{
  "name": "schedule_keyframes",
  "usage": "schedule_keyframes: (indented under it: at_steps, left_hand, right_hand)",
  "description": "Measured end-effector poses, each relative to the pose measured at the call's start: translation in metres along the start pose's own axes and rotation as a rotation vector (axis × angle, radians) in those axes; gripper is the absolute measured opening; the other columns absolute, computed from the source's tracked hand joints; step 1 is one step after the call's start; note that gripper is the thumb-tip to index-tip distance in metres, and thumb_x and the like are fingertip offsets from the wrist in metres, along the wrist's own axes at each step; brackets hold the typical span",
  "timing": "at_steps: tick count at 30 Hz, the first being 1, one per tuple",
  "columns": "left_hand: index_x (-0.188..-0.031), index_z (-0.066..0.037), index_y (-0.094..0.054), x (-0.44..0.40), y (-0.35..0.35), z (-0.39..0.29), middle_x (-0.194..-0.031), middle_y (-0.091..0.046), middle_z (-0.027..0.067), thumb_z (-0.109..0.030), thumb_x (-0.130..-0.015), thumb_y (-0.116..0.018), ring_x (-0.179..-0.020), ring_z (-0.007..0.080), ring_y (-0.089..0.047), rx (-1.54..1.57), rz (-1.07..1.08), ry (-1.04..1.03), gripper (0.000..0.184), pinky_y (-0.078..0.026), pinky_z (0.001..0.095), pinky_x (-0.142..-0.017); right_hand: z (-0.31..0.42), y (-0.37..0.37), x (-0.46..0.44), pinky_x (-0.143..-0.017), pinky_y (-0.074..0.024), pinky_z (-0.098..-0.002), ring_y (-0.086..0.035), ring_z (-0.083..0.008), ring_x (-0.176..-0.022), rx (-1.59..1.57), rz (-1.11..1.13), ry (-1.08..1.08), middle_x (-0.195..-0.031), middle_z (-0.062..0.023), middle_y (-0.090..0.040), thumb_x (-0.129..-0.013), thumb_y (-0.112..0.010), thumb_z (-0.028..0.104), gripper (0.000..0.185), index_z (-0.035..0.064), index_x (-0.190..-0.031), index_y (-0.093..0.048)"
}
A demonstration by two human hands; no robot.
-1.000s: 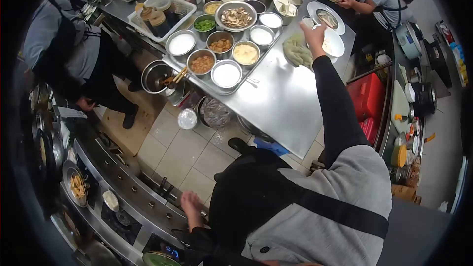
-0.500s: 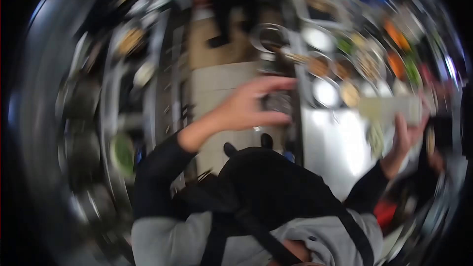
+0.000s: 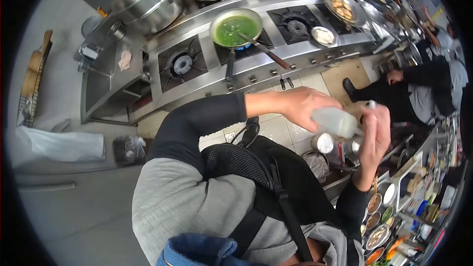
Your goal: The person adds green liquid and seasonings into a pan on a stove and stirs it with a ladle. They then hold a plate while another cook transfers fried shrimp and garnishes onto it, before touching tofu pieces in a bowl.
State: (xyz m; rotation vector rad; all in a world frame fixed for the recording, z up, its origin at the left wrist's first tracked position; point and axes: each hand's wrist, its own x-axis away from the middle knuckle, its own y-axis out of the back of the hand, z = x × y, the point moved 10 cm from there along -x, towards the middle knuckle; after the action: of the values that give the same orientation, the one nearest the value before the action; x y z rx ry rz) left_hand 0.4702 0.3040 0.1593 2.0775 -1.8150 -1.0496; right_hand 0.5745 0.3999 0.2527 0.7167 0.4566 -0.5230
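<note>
My left hand is closed around the body of a translucent plastic bottle, which lies tilted with its narrower end to the right. Close to that end is my right hand, its fingers and thumb drawn together. A small pale piece shows at its fingertips, too small to name. Beyond both hands, a pan of green liquid stands on a lit burner, with a ladle resting in it.
The steel stove runs across the back, with a small white-filled bowl and a dish of browned pieces. Another person stands at the right. Several ingredient bowls crowd the lower-right counter. Below the bottle is a white-topped container.
My view has turned from the ingredient counter towards the stove. The bottle, earlier at my right hand, is now in my left, which was open. Both hands have come together.
</note>
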Motion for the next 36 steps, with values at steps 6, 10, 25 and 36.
schedule_keyframes:
  at_steps: [6,10,25,36]
  left_hand:
    - [-0.144,-0.003,-0.039,0.153,0.096,0.119,-0.119,-0.064,0.0151,-0.015,-0.081,-0.073,-0.106,0.028,-0.067,0.626,-0.5,0.366,0.072,-0.054,0.0412,-0.095]
    - [-0.144,-0.003,-0.035,0.273,0.171,0.183,-0.114,-0.064,0.0182,-0.015,-0.093,-0.058,-0.1,0.0273,-0.068,0.986,-1.011,0.305,0.057,-0.057,0.0433,-0.09]
    - [-0.093,-0.003,-0.074,0.286,0.353,0.308,-0.096,-0.073,0.0179,-0.016,-0.067,-0.08,-0.093,0.0341,-0.071,-0.951,0.106,1.167,0.03,-0.056,0.0436,-0.08]
    - [-0.094,-0.006,-0.077,0.207,0.345,0.322,-0.102,-0.075,0.0136,-0.015,-0.075,-0.074,-0.097,0.0311,-0.073,-1.162,0.433,1.057,0.021,-0.058,0.041,-0.08]
  right_hand:
    - [-0.076,-0.195,-0.128,-0.073,-0.0444,-0.0268,-0.054,-0.0119,-0.08,-0.479,0.272,-0.173,-0.087,-0.0028,-0.062,-0.104,-0.054,0.026,0.032,-0.0018,-0.097,-0.068]
    - [-0.213,-0.377,-0.133,-0.063,-0.0459,-0.027,-0.056,-0.013,-0.068,-0.296,0.555,-0.528,-0.08,-0.0035,-0.061,-0.101,-0.059,0.036,0.036,0.0,-0.103,-0.064]
    - [-0.181,-0.357,-0.116,-0.078,-0.0511,-0.0514,-0.065,-0.0486,-0.093,0.138,0.717,-0.192,-0.095,-0.0304,-0.067,-0.088,-0.071,0.016,0.047,-0.003,-0.128,-0.053]
    - [-0.183,-0.322,-0.099,-0.083,-0.053,-0.0485,-0.065,-0.0475,-0.099,-0.004,0.621,-0.264,-0.102,-0.031,-0.067,-0.09,-0.069,0.013,0.048,-0.0031,-0.132,-0.053]
